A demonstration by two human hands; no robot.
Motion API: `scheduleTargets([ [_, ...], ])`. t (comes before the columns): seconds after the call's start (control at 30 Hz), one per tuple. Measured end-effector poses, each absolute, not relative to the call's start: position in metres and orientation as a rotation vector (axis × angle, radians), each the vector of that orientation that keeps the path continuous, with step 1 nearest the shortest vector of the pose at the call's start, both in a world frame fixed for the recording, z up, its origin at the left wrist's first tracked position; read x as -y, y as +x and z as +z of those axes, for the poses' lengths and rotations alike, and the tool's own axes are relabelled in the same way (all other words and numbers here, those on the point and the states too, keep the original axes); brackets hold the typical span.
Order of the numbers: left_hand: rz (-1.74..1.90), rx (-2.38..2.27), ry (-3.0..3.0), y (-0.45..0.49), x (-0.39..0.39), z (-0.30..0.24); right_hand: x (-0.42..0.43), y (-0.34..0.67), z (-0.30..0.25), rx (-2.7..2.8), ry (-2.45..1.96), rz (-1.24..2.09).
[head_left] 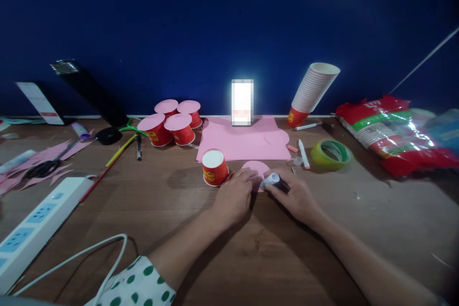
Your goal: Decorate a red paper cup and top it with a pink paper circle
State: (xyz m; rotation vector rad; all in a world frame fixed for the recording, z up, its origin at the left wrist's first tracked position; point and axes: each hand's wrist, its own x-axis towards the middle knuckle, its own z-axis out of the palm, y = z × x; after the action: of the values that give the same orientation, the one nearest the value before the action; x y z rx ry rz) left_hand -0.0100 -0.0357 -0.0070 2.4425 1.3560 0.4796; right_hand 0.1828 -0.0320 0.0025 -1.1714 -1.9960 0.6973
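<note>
A pink paper circle (pixel 255 168) lies on the table between my hands. My left hand (pixel 235 195) rests at its left edge, fingers stretched out and fingertips pressing on the paper. My right hand (pixel 296 196) is closed around a glue stick (pixel 270 180), a pale tube held tilted over the circle's right side; its lower end is hidden. Just left of my left hand, an upturned red paper cup (pixel 215 169) shows its white base. Behind it stand several upturned red cups (pixel 160 137) with pink circles (pixel 151 123) lying on top.
Pink sheets (pixel 236 141) lie behind my hands, with a lit phone (pixel 242 103) upright behind. To the right are stacked cups (pixel 314 88), a marker (pixel 304 154), tape (pixel 332 154) and a red bag (pixel 376 134). On the left are a power strip (pixel 39 224), scissors (pixel 43 168) and paper scraps.
</note>
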Motion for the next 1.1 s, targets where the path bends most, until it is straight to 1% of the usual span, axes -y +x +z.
scheduleTargets([
  [0.5,0.449,-1.386,2.419,-0.010,0.035,-0.008,0.036,0.178,0.015,2.120,-1.113,0.754],
  [0.67,0.479,-1.364,2.436,-0.010,0.035,-0.008,0.032,0.188,0.017,2.040,-1.235,0.781],
  [0.8,0.490,-1.369,2.441,-0.010,0.035,-0.010,0.025,0.194,0.016,1.871,-1.331,0.714],
  [1.1,0.452,-1.375,2.430,-0.008,0.034,-0.006,0.026,0.187,0.004,1.902,-1.268,0.655],
])
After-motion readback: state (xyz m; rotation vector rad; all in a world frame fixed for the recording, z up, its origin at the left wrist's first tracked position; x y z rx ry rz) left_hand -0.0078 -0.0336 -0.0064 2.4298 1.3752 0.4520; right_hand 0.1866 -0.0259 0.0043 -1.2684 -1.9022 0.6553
